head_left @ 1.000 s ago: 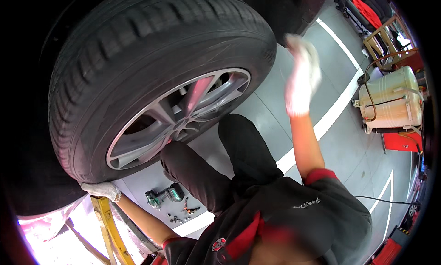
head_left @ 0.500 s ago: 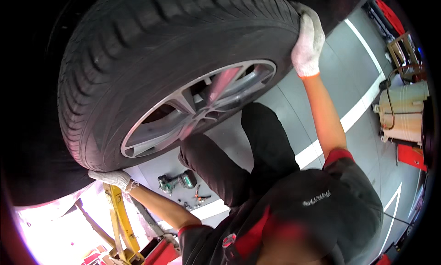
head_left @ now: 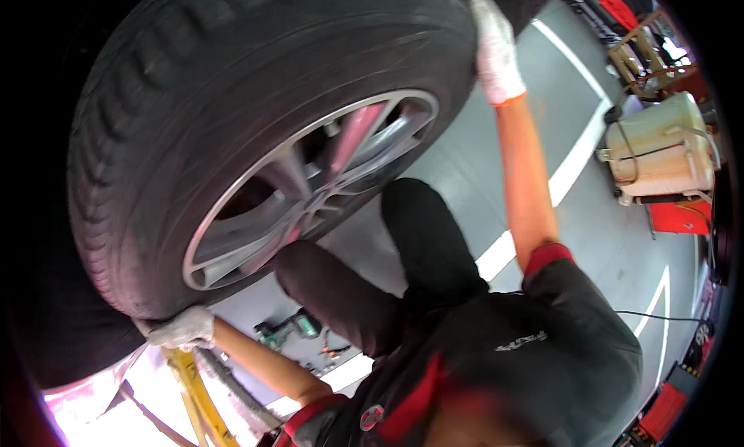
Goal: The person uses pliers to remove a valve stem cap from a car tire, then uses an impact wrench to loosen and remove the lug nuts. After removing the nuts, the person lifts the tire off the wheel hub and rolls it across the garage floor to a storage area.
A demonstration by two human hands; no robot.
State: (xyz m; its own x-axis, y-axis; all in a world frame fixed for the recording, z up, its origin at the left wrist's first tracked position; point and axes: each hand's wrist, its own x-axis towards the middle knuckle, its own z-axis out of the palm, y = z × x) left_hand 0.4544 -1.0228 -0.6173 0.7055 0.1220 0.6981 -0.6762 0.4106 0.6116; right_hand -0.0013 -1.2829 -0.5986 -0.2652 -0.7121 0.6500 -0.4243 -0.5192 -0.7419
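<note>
The gloved left hand (head_left: 184,327) touches the wheel (head_left: 267,141) near its seven o'clock, grip hidden from me. Ahead at ten, that wheel's already tyred; whether it's bolted, I can't tell. A power tool (head_left: 298,324) lies unheld towards six. The right hand (head_left: 496,53), fingers straight, presses two.

The right hand (head_left: 493,40) at one o'clock and the left hand (head_left: 183,330) at eight wear white gloves (head_left: 500,69). The dark shirt (head_left: 573,334) has red sleeve hems (head_left: 549,255) and a round red badge (head_left: 372,417); the trousers (head_left: 430,238) are black.
</note>
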